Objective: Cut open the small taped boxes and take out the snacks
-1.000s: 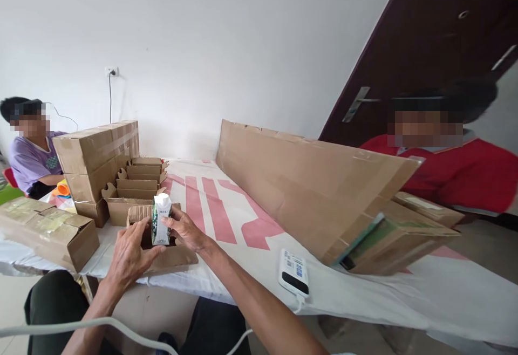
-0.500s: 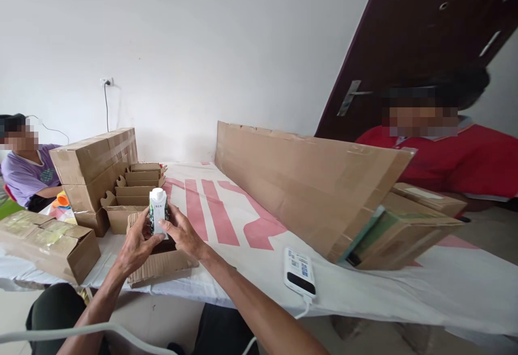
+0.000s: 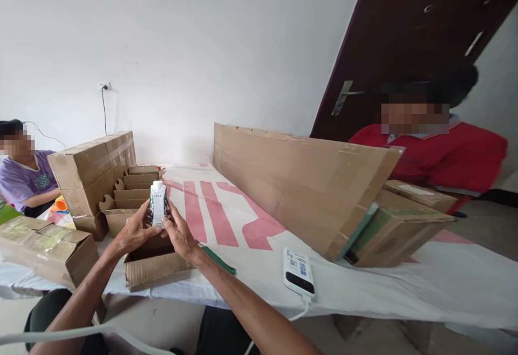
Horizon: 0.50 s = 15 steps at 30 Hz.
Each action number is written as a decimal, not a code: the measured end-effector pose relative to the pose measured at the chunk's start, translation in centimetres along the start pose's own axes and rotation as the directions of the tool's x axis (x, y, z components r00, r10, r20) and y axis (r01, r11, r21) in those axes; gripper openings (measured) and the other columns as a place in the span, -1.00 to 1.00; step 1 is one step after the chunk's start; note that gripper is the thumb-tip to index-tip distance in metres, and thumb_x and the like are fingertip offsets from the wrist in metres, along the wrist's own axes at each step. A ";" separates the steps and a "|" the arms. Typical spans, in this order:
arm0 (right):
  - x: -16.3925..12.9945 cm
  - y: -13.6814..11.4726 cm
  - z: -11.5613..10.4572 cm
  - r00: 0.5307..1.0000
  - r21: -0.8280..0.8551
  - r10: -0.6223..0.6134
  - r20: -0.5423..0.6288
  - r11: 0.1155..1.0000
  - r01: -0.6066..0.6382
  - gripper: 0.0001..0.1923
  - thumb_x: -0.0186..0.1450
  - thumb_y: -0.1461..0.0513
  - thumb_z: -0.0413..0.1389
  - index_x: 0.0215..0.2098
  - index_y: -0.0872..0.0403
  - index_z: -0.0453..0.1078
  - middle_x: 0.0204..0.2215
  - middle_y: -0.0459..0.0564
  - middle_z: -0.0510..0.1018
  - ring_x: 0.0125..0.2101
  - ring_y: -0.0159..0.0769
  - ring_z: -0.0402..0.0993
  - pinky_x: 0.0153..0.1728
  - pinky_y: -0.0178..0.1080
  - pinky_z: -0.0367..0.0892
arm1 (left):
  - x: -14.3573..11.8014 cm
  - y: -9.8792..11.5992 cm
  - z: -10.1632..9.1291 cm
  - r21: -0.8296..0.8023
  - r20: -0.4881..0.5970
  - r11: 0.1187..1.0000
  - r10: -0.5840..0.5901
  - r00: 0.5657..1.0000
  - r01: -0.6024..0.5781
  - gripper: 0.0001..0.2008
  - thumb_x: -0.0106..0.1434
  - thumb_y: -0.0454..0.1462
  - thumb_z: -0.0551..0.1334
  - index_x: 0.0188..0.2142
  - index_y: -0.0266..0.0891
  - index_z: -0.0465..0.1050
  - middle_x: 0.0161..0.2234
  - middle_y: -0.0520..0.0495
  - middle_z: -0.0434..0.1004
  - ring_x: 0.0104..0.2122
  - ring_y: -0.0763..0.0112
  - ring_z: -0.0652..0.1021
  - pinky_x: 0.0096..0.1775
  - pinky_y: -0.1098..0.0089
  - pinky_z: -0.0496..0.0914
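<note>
Above the open cardboard box (image 3: 156, 263) near the table's left edge, a small carton (image 3: 158, 204) is held upright, cap uppermost, pinched between the left hand (image 3: 135, 231) and right hand (image 3: 180, 234).

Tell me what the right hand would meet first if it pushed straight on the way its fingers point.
The right hand points up-left at the small carton it already grips with the left hand; beyond that, probably the row of open cardboard trays, though depth is unclear.

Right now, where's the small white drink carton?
In the head view, lower left: the small white drink carton with green print is upright between the left hand and right hand, above the open brown cardboard box at the table's near edge.
</note>
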State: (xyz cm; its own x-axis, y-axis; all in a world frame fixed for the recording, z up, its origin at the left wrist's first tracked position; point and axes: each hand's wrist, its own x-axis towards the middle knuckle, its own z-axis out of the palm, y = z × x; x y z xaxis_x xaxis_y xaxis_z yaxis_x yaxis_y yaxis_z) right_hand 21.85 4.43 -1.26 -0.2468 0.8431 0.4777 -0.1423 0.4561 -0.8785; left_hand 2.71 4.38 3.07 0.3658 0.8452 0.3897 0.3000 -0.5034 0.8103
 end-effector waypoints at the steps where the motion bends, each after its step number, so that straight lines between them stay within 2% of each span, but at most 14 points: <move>1: 0.3 0.3 0.0 1.000 -0.010 0.017 -0.004 1.000 -0.017 -0.18 0.49 -0.01 0.05 0.64 -0.14 -0.06 0.29 0.16 0.40 -0.01 -0.10 0.47 -0.21 -0.16 0.60 | 0.4 -0.4 -0.2 -0.031 0.035 0.999 0.007 0.999 -0.006 -0.07 0.22 -0.03 0.51 0.49 -0.18 0.25 0.11 -0.20 0.63 0.03 0.09 0.60 0.11 0.13 0.50; 4: 1.3 1.4 0.0 0.997 -0.048 0.079 -0.001 0.996 -0.079 -0.17 0.47 0.01 0.02 0.65 -0.12 -0.07 0.32 0.17 0.38 -0.03 -0.10 0.50 -0.24 -0.16 0.61 | 1.6 -1.4 -0.6 -0.088 0.111 0.996 0.000 0.994 0.010 -0.10 0.19 -0.04 0.53 0.44 -0.20 0.31 0.12 -0.22 0.62 -0.01 0.12 0.60 0.03 0.21 0.50; 7: 2.5 2.4 0.1 0.989 -0.073 0.145 0.025 0.987 -0.142 -0.18 0.46 0.05 0.01 0.64 -0.14 -0.05 0.32 0.15 0.39 -0.09 -0.15 0.53 -0.31 -0.20 0.60 | 2.3 -2.3 -0.7 -0.076 0.148 0.991 -0.095 0.984 0.107 -0.10 0.14 -0.04 0.54 0.40 -0.22 0.34 0.05 -0.21 0.64 -0.17 0.23 0.59 -0.19 0.32 0.48; 9: 3.2 3.0 0.1 0.981 -0.089 0.193 0.031 0.978 -0.190 -0.19 0.45 0.08 0.00 0.63 -0.12 -0.03 0.28 0.14 0.43 -0.15 -0.18 0.55 -0.35 -0.23 0.58 | 2.5 -2.9 -0.5 -0.071 0.143 0.983 -0.156 0.977 0.167 -0.11 0.12 -0.05 0.53 0.38 -0.23 0.35 0.02 -0.20 0.64 -0.22 0.27 0.57 -0.28 0.36 0.44; 12: 3.7 3.5 0.0 0.965 -0.129 0.261 0.025 0.958 -0.255 -0.22 0.45 0.14 -0.04 0.61 -0.06 0.01 0.21 0.16 0.46 -0.21 -0.22 0.55 -0.37 -0.25 0.57 | 2.5 -3.8 -0.1 -0.079 0.104 0.976 -0.196 0.975 0.205 -0.17 0.11 -0.07 0.50 0.34 -0.16 0.39 0.01 -0.15 0.64 -0.18 0.25 0.59 -0.29 0.38 0.46; 15: 3.7 3.7 -0.2 0.960 -0.164 0.277 0.030 0.949 -0.269 -0.25 0.46 0.17 -0.06 0.60 -0.05 0.04 0.22 0.17 0.43 -0.14 -0.20 0.56 -0.34 -0.25 0.58 | 2.5 -4.8 0.5 -0.072 0.072 0.970 -0.226 0.972 0.231 -0.21 0.08 -0.08 0.49 0.30 -0.10 0.43 -0.03 -0.11 0.66 -0.19 0.24 0.60 -0.29 0.38 0.47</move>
State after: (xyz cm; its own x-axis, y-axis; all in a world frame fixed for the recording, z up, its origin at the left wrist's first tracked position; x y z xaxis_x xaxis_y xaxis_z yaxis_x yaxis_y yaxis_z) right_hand 20.65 9.29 -2.70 -0.3050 0.9277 0.2154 0.0882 0.2527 -0.9635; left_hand 2.68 8.84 -0.02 0.3512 0.9218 0.1643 0.3122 -0.2808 0.9076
